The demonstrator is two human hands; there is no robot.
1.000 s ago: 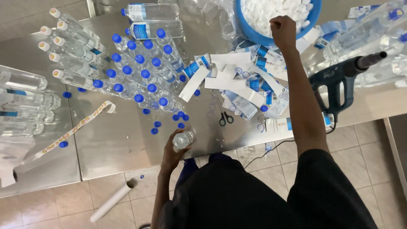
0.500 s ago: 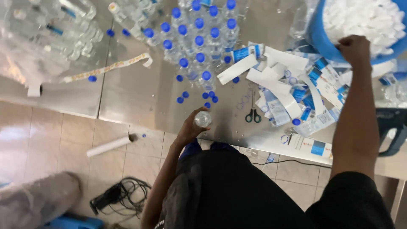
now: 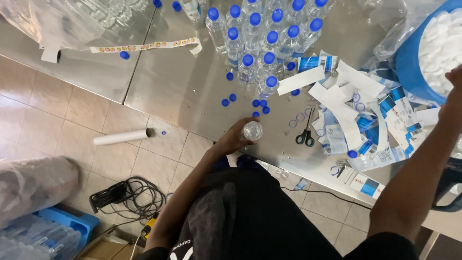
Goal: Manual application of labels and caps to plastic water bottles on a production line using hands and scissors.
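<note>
My left hand (image 3: 234, 138) grips an uncapped clear plastic bottle (image 3: 252, 130) that stands upright near the front edge of the steel table (image 3: 178, 91). My right hand (image 3: 453, 98) is at the right edge of the view, at the rim of a blue tub (image 3: 409, 62) full of white caps (image 3: 445, 48); its fingers are cut off by the frame. A cluster of bottles with blue caps (image 3: 262, 36) stands behind the held bottle. Loose blue caps (image 3: 243, 99) lie between them.
Cut paper labels (image 3: 356, 110) and black scissors (image 3: 305, 135) lie right of the bottle. A sticker strip (image 3: 144, 46) lies at the back left. On the tiled floor are a white tube (image 3: 122, 137), a black cable coil (image 3: 130, 195) and a blue crate of bottles (image 3: 43, 236).
The view has swung left and down, showing more floor. My left hand still holds the same bottle. My right hand stays by the blue tub, now partly out of frame.
</note>
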